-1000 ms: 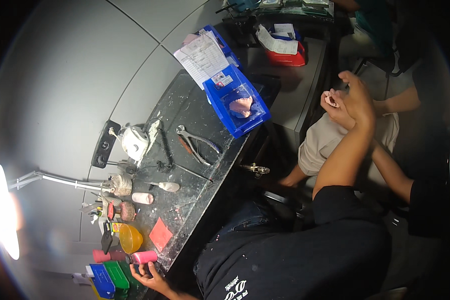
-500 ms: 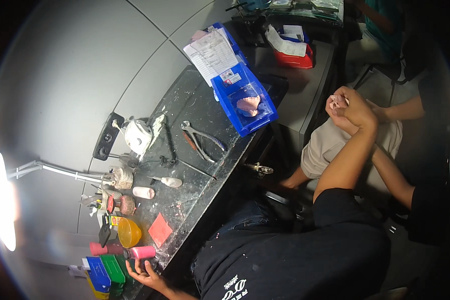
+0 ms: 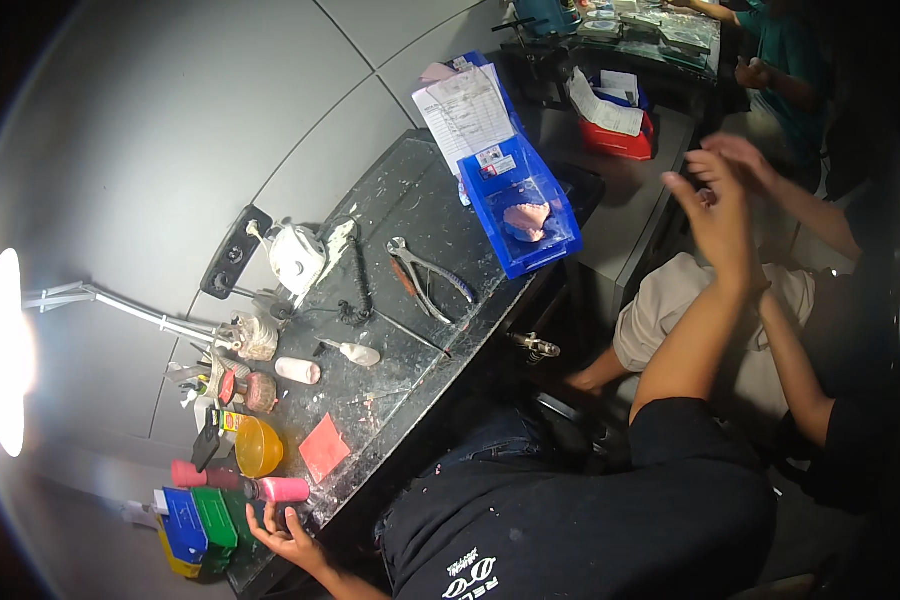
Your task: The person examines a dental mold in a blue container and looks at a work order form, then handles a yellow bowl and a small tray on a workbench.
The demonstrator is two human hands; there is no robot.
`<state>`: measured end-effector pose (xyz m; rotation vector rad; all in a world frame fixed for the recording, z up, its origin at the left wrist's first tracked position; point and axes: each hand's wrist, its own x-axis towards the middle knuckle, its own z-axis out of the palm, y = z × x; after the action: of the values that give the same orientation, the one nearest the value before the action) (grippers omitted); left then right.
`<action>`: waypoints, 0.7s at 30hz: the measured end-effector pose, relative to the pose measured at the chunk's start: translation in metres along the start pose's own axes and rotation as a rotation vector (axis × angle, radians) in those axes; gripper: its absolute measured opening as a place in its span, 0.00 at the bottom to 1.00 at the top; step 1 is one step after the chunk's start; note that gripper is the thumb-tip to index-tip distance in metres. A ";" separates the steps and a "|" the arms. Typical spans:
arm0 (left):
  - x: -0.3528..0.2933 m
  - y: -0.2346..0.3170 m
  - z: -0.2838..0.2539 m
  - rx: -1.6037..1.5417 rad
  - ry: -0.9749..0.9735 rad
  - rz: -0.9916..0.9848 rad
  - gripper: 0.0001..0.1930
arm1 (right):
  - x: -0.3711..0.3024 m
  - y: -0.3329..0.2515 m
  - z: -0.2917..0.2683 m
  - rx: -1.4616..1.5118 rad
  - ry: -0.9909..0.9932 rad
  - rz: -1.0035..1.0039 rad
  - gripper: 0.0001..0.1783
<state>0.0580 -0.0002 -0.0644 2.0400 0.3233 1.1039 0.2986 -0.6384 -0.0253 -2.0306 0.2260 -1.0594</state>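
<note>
My left hand (image 3: 285,540) lies palm up at the near left end of the dark bench, fingers spread and nothing in them. Just beyond its fingertips a pink bottle (image 3: 286,489) with a dark cap lies on its side. My right hand (image 3: 715,205) is raised off the bench at the right, thumb apart from fingers that are smeared by motion. Whether it holds anything is unclear. Right beside it is another person's blurred hand (image 3: 752,165). A pink dental model (image 3: 527,222) sits in the blue bin (image 3: 500,250) on the bench.
Pliers (image 3: 430,280), a red square sheet (image 3: 324,447), an orange bowl (image 3: 259,446) and a pale cylinder (image 3: 298,370) lie on the bench (image 3: 390,400). A lit lamp (image 3: 8,350) stands at left. A red bin (image 3: 618,140) rests beyond the blue one.
My right hand has gone from closed round a small pale pink piece to thumb apart and blurred. The other person's hand has risen beside it. The view has shifted slightly.
</note>
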 end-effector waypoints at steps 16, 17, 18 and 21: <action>-0.006 0.006 0.006 0.018 0.017 -0.003 0.35 | -0.005 -0.042 0.123 -0.293 -0.174 -0.554 0.15; -0.006 0.008 0.009 0.004 0.015 -0.011 0.35 | 0.018 -0.052 0.133 -0.366 -0.371 -0.684 0.13; -0.007 0.009 0.005 0.021 0.038 -0.014 0.35 | 0.040 -0.065 0.155 -0.416 -0.575 -0.823 0.11; -0.008 0.008 0.004 0.042 0.034 -0.003 0.35 | 0.080 -0.082 0.176 -0.537 -0.919 -1.035 0.10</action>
<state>0.0556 -0.0122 -0.0642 2.0584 0.3691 1.1399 0.4648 -0.5220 0.0278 -2.9723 -1.2442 -0.4665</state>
